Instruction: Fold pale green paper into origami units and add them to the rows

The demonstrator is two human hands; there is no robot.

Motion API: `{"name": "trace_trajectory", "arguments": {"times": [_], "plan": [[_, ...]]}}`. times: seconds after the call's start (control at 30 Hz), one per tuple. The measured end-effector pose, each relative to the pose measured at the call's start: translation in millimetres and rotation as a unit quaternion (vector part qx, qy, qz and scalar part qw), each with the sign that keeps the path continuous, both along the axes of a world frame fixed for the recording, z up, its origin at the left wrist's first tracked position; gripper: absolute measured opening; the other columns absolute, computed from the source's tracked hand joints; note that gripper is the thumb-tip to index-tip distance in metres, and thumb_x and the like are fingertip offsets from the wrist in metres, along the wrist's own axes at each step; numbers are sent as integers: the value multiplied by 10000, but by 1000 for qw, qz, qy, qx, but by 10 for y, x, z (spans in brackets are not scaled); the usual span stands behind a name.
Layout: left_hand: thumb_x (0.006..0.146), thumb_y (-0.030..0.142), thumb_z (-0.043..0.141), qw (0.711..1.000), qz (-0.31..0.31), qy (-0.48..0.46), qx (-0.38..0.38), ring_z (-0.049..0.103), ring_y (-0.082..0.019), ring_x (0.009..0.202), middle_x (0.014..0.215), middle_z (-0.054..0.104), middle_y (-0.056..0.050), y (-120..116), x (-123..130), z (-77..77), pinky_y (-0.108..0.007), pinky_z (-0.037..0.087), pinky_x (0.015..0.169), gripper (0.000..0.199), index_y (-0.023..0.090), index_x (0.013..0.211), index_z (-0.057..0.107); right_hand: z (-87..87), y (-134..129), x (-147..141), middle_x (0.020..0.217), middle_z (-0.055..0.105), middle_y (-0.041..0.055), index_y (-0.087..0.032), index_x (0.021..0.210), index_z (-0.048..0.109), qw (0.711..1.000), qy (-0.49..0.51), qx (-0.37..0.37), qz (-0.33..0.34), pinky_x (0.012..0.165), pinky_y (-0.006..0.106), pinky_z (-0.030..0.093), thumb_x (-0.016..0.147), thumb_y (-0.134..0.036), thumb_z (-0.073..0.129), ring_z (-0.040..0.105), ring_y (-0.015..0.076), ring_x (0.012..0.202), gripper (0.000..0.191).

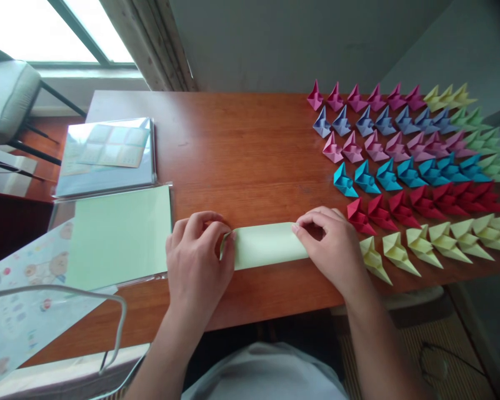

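A pale green sheet of paper (269, 245), bent over lengthwise into a long narrow strip, lies near the front edge of the wooden table. My left hand (202, 250) pinches its left end, thumb against the upper corner. At the opposite end, my right hand (327, 239) grips the upper right corner between thumb and fingers. Whether the fold is creased flat cannot be made out. Left of my left hand, a larger light green sheet (120, 236) rests on a clear plastic packet.
Rows of folded paper shapes in blue (387, 175), red (400, 211), yellow (423, 244) and other colours fill the table's right side. Packets of paper (108, 155) lie at the left. A white cable (120, 322) curves over a printed sheet (29, 294). A chair (10, 103) stands beyond.
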State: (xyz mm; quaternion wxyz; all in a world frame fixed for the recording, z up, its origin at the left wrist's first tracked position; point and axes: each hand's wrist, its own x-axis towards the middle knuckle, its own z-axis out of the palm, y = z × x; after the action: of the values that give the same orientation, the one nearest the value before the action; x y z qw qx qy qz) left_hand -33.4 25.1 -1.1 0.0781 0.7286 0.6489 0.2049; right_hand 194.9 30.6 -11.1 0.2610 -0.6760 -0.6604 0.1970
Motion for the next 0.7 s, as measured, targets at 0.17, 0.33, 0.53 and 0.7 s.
{"name": "trace_trajectory", "arguments": {"times": [0.17,0.33,0.53,0.7], "plan": [[917,258,593,1000,3,0,-16,553,-297,1044,1119,648,-91,-20,-3,-6,-481,458,933,119,220,826,660,30,-6,-31,837,681,26,-226,734,664,999,-37,-11,11,790,354,456,864,-220,675,574,222,833,130],[917,248,595,1000,3,9,-23,544,-306,1052,1129,639,-96,-14,3,1,-496,463,926,108,225,828,651,46,-6,-34,831,672,27,-231,732,640,998,-49,-18,23,785,360,456,876,-234,667,575,225,823,146],[926,220,584,999,-18,30,-34,525,-326,1106,1232,585,-130,31,29,40,-508,478,919,168,212,1062,682,30,17,-19,961,656,50,-229,941,636,997,-66,-16,19,783,366,474,856,-242,702,584,250,910,108],[892,81,559,992,-103,53,-52,530,-284,1016,1111,613,-81,93,38,77,-457,481,875,273,271,947,747,95,61,-54,906,654,34,-231,847,671,991,-99,-17,85,782,351,454,876,-133,653,571,233,897,103]]}}
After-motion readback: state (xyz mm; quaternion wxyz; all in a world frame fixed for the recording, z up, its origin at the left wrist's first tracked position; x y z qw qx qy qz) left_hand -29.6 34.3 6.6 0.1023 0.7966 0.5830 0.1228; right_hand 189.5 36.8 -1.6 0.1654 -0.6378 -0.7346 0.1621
